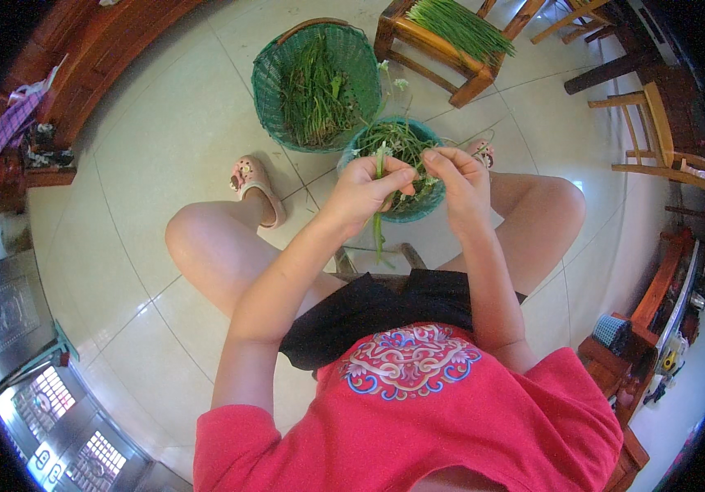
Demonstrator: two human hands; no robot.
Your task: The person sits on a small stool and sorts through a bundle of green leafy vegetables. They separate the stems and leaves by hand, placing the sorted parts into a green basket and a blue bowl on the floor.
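My left hand [366, 193] is closed around a few slender green chive stalks [378, 225], which stick out above the thumb and hang down below the fist. Close beside it, my right hand [460, 182] pinches thumb and forefinger together; whatever lies between those fingertips is too small to make out. Both hands are over a teal bucket [418, 211] holding tangled green trimmings [397, 138] with small white flower bits. Behind it to the left, a green woven basket [266, 115] holds a heap of loose chives [315, 94].
A wooden stool [426, 41] at the back carries a neat bundle of long chives [460, 29]. Wooden chairs [656, 131] line the right side. My knees flank the bucket, and a pink clog [255, 184] rests on the tiled floor [135, 180].
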